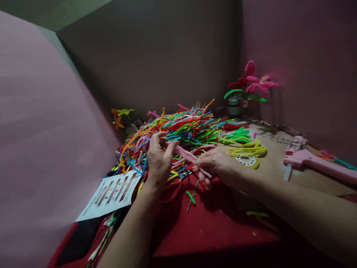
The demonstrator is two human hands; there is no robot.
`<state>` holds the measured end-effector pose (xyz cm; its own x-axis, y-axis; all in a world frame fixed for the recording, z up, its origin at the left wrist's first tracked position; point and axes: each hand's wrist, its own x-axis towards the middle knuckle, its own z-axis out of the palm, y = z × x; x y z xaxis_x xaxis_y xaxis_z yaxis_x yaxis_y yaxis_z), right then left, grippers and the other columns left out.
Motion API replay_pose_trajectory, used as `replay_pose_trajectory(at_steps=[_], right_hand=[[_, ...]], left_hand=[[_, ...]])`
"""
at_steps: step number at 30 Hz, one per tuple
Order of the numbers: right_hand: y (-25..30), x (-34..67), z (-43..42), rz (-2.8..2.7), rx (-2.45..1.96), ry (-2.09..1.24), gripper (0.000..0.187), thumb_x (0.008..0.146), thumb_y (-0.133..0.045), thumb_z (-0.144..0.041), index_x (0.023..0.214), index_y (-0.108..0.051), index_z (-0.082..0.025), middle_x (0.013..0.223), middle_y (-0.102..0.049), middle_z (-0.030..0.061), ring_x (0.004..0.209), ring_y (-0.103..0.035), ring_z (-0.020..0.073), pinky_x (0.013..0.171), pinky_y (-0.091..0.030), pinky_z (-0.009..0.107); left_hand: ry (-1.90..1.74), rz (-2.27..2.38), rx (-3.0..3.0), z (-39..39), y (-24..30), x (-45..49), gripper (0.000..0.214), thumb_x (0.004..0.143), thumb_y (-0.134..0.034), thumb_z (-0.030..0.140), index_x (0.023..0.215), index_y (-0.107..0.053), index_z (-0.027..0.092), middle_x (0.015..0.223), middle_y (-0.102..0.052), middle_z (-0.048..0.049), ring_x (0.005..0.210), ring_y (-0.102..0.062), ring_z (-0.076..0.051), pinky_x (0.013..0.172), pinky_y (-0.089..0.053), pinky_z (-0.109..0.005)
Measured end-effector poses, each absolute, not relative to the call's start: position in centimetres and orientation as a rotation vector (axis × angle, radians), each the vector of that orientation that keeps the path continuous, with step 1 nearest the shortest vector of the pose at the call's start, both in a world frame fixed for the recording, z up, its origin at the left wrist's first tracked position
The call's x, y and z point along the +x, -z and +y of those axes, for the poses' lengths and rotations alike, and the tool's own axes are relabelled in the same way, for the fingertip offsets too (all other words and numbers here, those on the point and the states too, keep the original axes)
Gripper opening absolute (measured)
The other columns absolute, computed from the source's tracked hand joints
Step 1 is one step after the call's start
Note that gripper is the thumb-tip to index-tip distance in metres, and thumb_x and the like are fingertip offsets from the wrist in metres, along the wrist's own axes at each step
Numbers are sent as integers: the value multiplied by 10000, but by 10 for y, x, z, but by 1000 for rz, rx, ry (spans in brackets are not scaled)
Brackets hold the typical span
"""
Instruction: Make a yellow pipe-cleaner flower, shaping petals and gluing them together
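Both left grip (159,158) and right grip (216,163) pinch pink strips (186,153), long axis slanting down to the right.

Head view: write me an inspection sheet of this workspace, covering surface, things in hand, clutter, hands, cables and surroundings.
Surface: red covering in front, brown board at right.
Things in hand: pink strands, stretched between both hands.
Clutter: heaped coloured stems, printed sheet, yellow ring, pink glue gun.
Hands: left hand and right hand both grip the strands.
Cables: nothing seen.
Surroundings: pink panels either side, pink flower at back right.
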<state>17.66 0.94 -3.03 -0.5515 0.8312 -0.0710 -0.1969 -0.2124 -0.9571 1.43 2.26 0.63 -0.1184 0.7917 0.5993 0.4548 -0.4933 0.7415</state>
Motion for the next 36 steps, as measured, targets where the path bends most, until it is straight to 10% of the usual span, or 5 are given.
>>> replay_pose_trajectory(at_steps=[5,13,36], right_hand=[[28,177,9,-1338,-863,-1814,156,714,-498,-184,611,-575,-96,417,-581,23,273,-471,97,313,-411,205],[26,175,6,-1332,-850,-1786,149,725,-495,-195,624,-560,-106,428,-578,15,280,-473,94,311,-412,204],[27,178,9,-1257,-810,-1954,190,764,-502,-190,616,-560,-86,421,-560,24,292,-493,106,345,-459,233]], left_hand=[[-1755,1354,2222,14,-15,17,173,734,-577,205,901,-616,221,970,-574,-37,976,-485,-174,873,-358,-284],[-1257,1207,1433,32,-10,4,301,670,-625,418,698,-613,119,445,-384,58,366,-309,-37,363,-213,-175],[-1341,1062,958,36,-1,11,197,557,-702,215,650,-569,104,451,-438,55,343,-372,-15,313,-240,-119]])
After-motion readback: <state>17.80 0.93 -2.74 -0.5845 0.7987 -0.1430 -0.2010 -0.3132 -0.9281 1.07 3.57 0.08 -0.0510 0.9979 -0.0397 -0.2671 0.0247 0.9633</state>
